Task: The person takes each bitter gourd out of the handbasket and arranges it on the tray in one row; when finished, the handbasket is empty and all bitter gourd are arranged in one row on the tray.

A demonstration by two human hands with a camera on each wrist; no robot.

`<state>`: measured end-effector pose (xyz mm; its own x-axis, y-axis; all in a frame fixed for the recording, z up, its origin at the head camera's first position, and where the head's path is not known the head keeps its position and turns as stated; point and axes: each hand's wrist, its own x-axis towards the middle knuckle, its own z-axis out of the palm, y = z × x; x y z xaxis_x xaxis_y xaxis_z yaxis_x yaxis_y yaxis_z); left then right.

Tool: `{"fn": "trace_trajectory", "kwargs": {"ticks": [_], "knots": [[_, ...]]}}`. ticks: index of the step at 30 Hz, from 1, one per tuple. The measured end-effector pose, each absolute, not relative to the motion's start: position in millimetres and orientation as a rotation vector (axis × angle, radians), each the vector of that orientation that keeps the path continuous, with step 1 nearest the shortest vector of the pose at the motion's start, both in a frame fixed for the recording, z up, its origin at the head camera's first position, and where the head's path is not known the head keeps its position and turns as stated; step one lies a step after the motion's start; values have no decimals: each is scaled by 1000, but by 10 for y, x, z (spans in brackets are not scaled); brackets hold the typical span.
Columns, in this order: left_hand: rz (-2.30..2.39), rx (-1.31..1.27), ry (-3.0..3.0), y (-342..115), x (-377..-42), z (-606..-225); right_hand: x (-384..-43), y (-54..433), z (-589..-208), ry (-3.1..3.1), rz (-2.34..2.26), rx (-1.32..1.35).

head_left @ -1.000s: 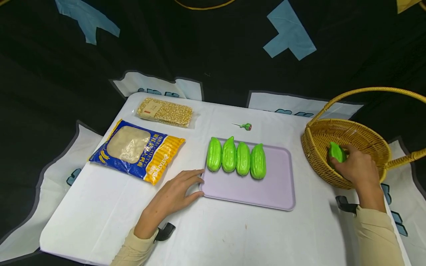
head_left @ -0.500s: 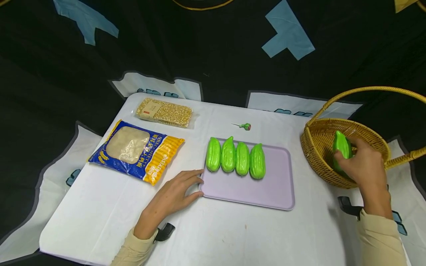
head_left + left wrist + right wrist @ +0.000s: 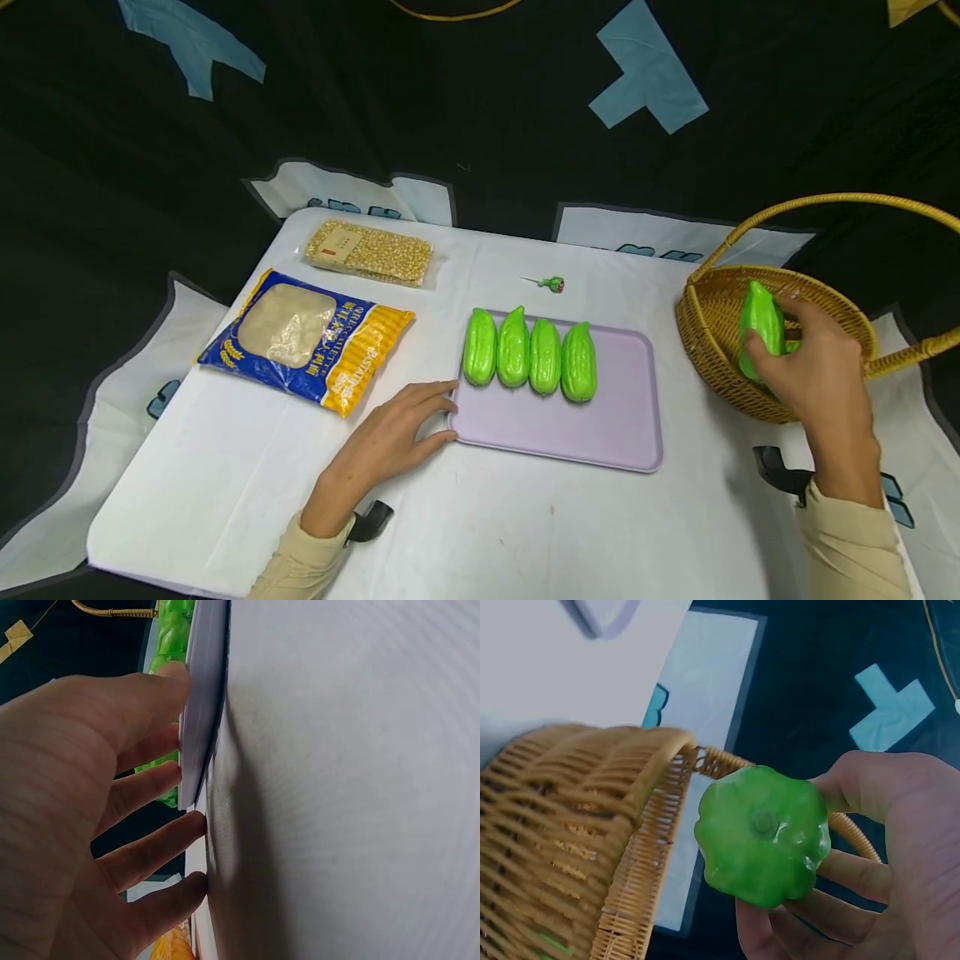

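Note:
In the head view my right hand [image 3: 821,362] grips a glossy green bitter melon [image 3: 760,321] over the wicker basket [image 3: 701,367], its pointed end up. From the right wrist view, the ribbed round end of this bitter melon [image 3: 761,836] shows between thumb and fingers, beside the basket's rim [image 3: 641,780]. A bit of green is visible down inside the basket. My left hand [image 3: 386,442] has its fingers spread at the left edge of the lilac tray [image 3: 615,425], thumb and fingertips right at the rim. Several bitter melons [image 3: 546,357] lie side by side along the tray's back left.
A blue and yellow pasta bag [image 3: 300,333] and a clear pack of yellow kernels [image 3: 371,252] lie at the left on the white table [image 3: 525,533]. Behind the tray is a small green lollipop-like thing [image 3: 553,284]. The basket's tall handle [image 3: 847,198] arches over the right side.
My right hand has lifted the bitter melon up from inside the basket, and more of it now shows. The left hand and the tray stay where they were.

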<state>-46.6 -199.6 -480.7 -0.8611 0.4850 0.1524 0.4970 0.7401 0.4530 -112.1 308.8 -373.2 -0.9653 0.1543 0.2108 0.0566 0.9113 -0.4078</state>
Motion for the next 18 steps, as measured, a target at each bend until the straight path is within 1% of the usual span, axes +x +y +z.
{"fn": "trace_trajectory", "kwargs": {"ticks": [11,18], "knots": [[-760,-829,-2887,-2002,-461,-4808,-1020,2882,-3798,-2830,689,-151],[-779,-814,-2915,-1993,-464,-4805,-998,2730,-3934,-2794,725,-15]]}}
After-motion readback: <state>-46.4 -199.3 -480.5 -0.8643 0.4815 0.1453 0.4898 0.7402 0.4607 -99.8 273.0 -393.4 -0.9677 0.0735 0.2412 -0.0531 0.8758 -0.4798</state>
